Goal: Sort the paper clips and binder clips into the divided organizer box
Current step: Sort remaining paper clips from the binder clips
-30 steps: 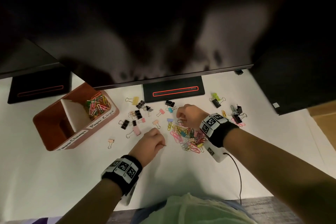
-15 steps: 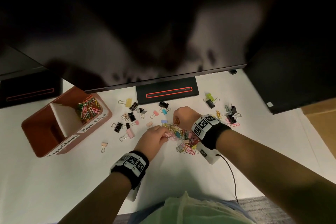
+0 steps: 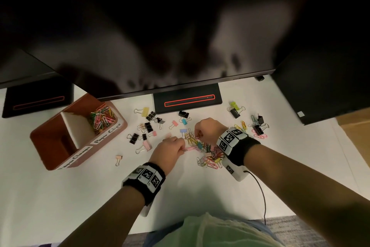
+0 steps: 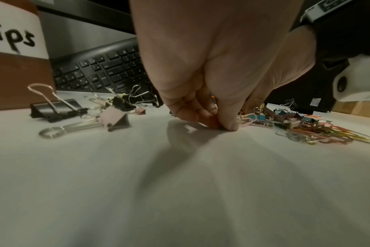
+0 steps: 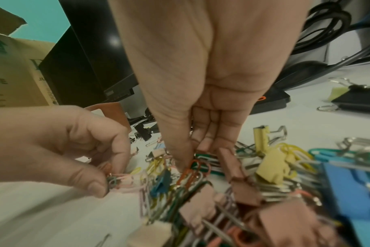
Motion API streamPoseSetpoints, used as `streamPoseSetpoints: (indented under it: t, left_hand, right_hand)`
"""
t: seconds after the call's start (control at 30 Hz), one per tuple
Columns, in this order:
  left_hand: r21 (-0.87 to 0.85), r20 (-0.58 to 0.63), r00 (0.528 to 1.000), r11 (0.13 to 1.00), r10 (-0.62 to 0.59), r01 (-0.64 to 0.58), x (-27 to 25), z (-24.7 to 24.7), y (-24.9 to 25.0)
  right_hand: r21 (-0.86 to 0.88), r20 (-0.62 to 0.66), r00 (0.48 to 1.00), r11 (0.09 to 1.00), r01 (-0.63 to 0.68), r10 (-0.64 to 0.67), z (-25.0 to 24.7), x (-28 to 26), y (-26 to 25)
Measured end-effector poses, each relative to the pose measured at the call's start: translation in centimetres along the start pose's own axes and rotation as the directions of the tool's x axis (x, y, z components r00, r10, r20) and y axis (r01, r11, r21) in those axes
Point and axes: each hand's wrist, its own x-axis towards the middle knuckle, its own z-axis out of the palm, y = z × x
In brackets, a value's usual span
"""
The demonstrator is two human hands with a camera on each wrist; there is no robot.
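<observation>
A brown organizer box (image 3: pixel 50 146) with a white divider stands at the left; its far compartment holds coloured paper clips (image 3: pixel 102 119), and the near one looks dark and bare. A mixed pile of paper clips (image 3: pixel 210 156) and small binder clips lies mid-table. My left hand (image 3: pixel 183 147) pinches a few pink and green paper clips (image 5: pixel 125 181) at the pile's left edge, thumb tip on the table (image 4: pixel 228 125). My right hand (image 3: pixel 197 136) reaches down on the pile's far side, thumb and fingers pinching an orange paper clip (image 5: pixel 193 170). Loose binder clips (image 3: pixel 148 126) lie between box and pile.
A large dark monitor hangs over the far half, its stand base (image 3: pixel 188 102) just behind the clips. More binder clips (image 3: pixel 257 124) lie at the right. A black keyboard (image 4: pixel 99 71) sits beyond the box. A cable (image 3: pixel 262 196) trails off the near table edge.
My left hand moved right from bare table to the pile's left edge and pinched paper clips there. The right hand stayed over the pile's far side.
</observation>
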Motion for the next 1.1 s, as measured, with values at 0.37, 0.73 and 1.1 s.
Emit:
streamPoseSetpoints:
  t: [0.37,0.73,1.1]
  left_hand:
    - [-0.097,-0.040,0.999,0.995,0.022,-0.026,-2.0,-0.9,-1.3]
    - [-0.423,-0.386,0.850,0.888,-0.359,0.184,-8.2,-13.9,-8.0]
    - [-0.327,-0.336,0.812,0.867,-0.478,0.375,-8.7,-17.3,-12.7]
  right_hand:
    - [0.074,-0.161,0.987,0.996,0.042,-0.029,-2.4,-1.4,0.0]
    - [0.101,-0.362,0.860,0.903,0.419,-0.358,-6.0,1.8,-16.2]
    - [0.143,-0.286,0.908,0.923,0.358,-0.307,-2.3,9.1,-25.6]
